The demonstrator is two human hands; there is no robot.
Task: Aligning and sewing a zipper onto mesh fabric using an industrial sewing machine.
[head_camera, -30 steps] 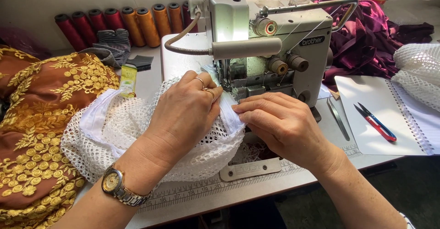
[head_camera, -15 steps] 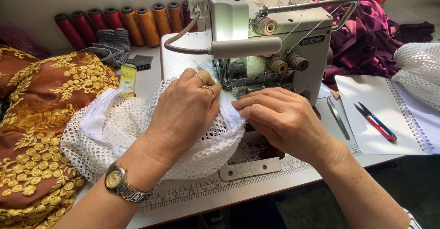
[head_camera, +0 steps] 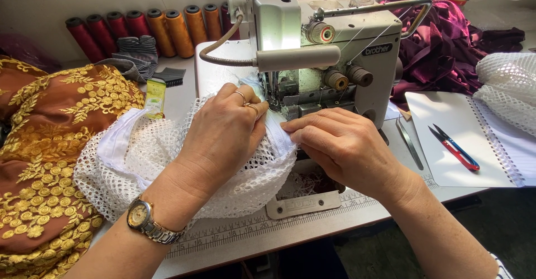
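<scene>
A white net fabric piece (head_camera: pixel 128 162) with a white band along its edge lies bunched in front of a grey sewing machine (head_camera: pixel 329 50). My left hand (head_camera: pixel 223 136), with rings and a wristwatch, presses flat on top of the fabric and its fingertips reach the machine's needle area. My right hand (head_camera: pixel 340 145) pinches the white band edge just right of the left hand, close under the machine's front. The needle itself is hidden behind my fingers.
Brown fabric with gold embroidery (head_camera: pixel 50 162) is piled at the left. Thread spools (head_camera: pixel 151 30) line the back wall. An open spiral notebook (head_camera: pixel 469 139) with red-and-blue thread snips (head_camera: pixel 455 148) lies right, beside more white net (head_camera: pixel 511 86) and maroon cloth (head_camera: pixel 446 44). Tweezers (head_camera: pixel 409 142) rest near the machine.
Both hands have shifted slightly toward the machine, feeding the fabric edge a little further under it. Grip and hand positions are otherwise the same.
</scene>
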